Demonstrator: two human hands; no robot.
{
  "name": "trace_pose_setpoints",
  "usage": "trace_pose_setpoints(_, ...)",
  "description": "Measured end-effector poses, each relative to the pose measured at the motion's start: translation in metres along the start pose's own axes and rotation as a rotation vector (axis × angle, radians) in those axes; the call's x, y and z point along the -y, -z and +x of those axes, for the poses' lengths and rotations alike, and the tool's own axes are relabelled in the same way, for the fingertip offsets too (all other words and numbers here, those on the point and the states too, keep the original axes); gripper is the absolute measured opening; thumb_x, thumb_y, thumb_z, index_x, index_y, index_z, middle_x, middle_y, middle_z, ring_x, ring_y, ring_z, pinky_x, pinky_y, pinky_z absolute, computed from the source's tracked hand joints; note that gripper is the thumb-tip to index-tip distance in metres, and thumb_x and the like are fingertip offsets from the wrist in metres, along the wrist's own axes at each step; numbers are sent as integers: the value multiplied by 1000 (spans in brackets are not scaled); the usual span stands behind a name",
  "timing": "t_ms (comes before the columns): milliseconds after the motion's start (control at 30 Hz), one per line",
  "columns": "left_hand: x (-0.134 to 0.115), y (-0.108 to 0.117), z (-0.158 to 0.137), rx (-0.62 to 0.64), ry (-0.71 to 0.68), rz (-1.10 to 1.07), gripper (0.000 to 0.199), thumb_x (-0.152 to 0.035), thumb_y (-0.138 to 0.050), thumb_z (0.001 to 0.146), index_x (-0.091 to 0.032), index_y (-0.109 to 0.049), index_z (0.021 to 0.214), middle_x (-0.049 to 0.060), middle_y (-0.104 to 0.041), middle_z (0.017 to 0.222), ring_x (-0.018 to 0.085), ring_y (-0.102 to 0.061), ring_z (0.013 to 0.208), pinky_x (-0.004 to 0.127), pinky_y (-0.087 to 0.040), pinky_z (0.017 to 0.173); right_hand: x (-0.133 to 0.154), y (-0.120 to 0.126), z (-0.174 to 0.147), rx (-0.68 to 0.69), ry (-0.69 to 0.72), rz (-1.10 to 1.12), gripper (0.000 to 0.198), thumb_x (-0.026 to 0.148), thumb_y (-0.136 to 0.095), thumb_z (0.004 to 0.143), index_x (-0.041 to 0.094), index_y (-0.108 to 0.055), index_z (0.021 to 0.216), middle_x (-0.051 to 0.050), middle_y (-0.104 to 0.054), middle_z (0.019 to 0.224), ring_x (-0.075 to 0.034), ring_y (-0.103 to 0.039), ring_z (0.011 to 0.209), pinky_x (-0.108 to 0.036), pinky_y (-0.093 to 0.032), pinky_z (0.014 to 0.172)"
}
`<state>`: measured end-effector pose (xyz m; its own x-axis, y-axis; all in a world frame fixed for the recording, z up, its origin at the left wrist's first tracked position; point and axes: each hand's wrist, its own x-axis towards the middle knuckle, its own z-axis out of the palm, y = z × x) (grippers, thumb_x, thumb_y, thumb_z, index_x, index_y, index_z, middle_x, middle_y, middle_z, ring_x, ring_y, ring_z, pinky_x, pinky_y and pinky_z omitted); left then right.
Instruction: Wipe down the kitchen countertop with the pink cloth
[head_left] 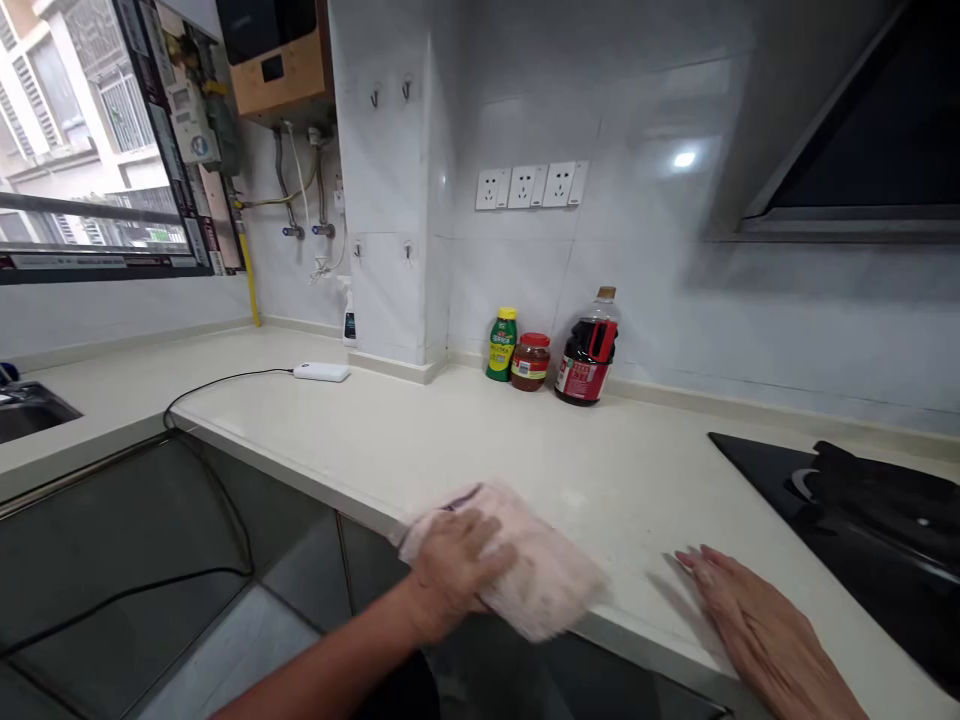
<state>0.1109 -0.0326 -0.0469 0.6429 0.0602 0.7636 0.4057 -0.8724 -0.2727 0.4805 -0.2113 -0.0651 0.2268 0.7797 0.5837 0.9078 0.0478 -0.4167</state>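
My left hand is on a pale pink cleaning cloth, fingers pressed over its left part. The cloth lies at the front edge of the cream countertop, partly hanging over it, and looks blurred by motion. Some of the fingertips are lost in that blur. To the right, my right hand is open and holds nothing, its fingers stretched out low over the countertop beside the black gas stove. Whether its fingertips touch the surface I cannot tell.
Against the back wall stand a green bottle with a yellow cap, a red-lidded jar and a large dark sauce bottle. A white device trails a black cable. A spray bottle and a sink are further left.
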Motion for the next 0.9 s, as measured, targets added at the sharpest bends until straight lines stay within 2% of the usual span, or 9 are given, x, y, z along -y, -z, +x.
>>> trace_pose_setpoints(100, 73, 31, -45, 61, -34, 126, 62, -74, -58, 86, -27, -70, 124, 14, -71, 128, 34, -59, 125, 45, -38, 103, 5, -4, 0, -1, -62, -6, 60, 67, -29, 99, 36, -64, 137, -3, -60, 143, -34, -49, 139, -59, -45, 117)
trace_pose_setpoints(200, 135, 66, -85, 210, 144, 236, 66, -73, -69, 77, -26, -71, 124, 16, -69, 132, 37, -58, 127, 50, -34, 109, 12, -5, 4, -13, -83, -6, 62, 67, -27, 102, 31, -64, 137, -3, -57, 147, -33, -44, 143, -62, -35, 123)
trace_pose_setpoints(267, 161, 84, -101, 276, 343, 316, 60, -64, -72, 78, -28, -70, 125, 15, -67, 137, 40, -55, 130, 58, -26, 114, 19, -4, 8, -16, -84, 16, 65, 69, -24, 102, 28, -65, 133, -5, -58, 145, -32, -44, 143, -64, -32, 123)
trace_pose_setpoints(367, 169, 97, -104, 352, 482, 405, 59, -52, -77, 73, -25, -69, 125, 16, -65, 139, 43, -54, 130, 63, -25, 114, 32, 2, 14, -21, -89, 54, 67, 73, -26, 101, 28, -69, 126, -7, -61, 141, -33, -46, 142, -64, -32, 122)
trace_pose_setpoints(500, 135, 91, -75, 455, 547, 415, 68, -50, -86, 62, -22, -71, 123, 18, -66, 133, 45, -53, 128, 59, -36, 107, 46, 13, 21, -39, -203, 145, 60, 71, -35, 101, 28, -71, 123, -7, -59, 142, -32, -49, 137, -59, -37, 120)
trace_pose_setpoints(633, 72, 70, -34, 492, 504, 325, 65, -42, -87, 66, -26, -70, 127, 17, -64, 136, 44, -52, 129, 61, -36, 107, 65, 21, 23, -170, -274, 273, 56, 66, -36, 103, 25, -72, 116, -9, -59, 137, -29, -54, 130, -49, -40, 117)
trace_pose_setpoints(733, 14, 44, 0, 491, 434, 210, 67, -40, -89, 66, -29, -68, 129, 16, -65, 136, 45, -53, 126, 64, -38, 104, 96, 22, 20, -239, -227, 337, 51, 62, -38, 105, 25, -71, 114, -10, -59, 134, -28, -53, 129, -47, -40, 116)
trace_pose_setpoints(833, -49, 10, 39, 447, 321, 74, 73, -38, -89, 67, -27, -65, 135, 18, -64, 135, 45, -54, 123, 65, -42, 100, 137, 12, 12, -182, -103, 329, 42, 55, -39, 107, 28, -68, 120, -8, -56, 138, -27, -50, 132, -47, -41, 114)
trace_pose_setpoints(900, -88, -14, 63, 375, 256, -47, 60, -32, -80, 78, -25, -64, 135, 19, -65, 130, 43, -56, 120, 63, -46, 96, 161, -2, 5, -123, -8, 271, 39, 52, -38, 108, 30, -64, 127, -8, -55, 140, -28, -49, 133, -50, -41, 114)
